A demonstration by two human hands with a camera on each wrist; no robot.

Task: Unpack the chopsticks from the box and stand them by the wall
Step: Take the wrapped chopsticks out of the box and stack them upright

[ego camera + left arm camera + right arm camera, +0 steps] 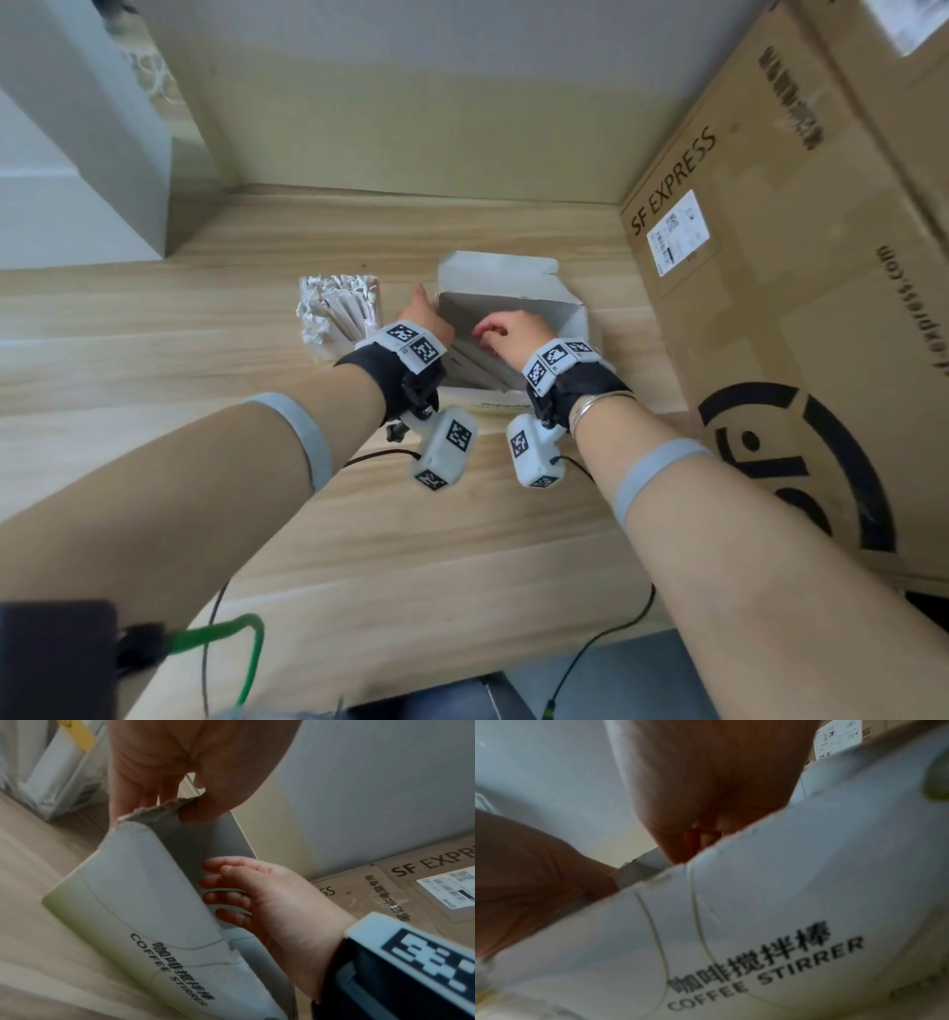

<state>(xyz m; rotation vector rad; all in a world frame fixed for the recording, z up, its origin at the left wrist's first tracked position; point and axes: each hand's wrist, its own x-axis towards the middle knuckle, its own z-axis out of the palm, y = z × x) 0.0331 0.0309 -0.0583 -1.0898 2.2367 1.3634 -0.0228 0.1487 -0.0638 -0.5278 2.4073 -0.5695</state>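
Both forearms reach forward, hands close together.
Left hand (pixel 424 314) pinches with thumb against fingers; right hand (pixel 506 329) has fingers (pixel 218 882) curled, pointing left.

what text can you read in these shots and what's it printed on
"COFFEE STIRRER", under a line of Chinese characters: white box.
"SF EXPRESS": big cardboard box.
Web address ending "express.com": same cardboard box, its start cut off.
Shipping label: print too small to read.
Vertical Chinese print on the cardboard box: too blurred.

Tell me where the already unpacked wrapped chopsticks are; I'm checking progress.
In the head view, the bundle of wrapped chopsticks sits on the wooden table just left of the white box, beside the left hand.
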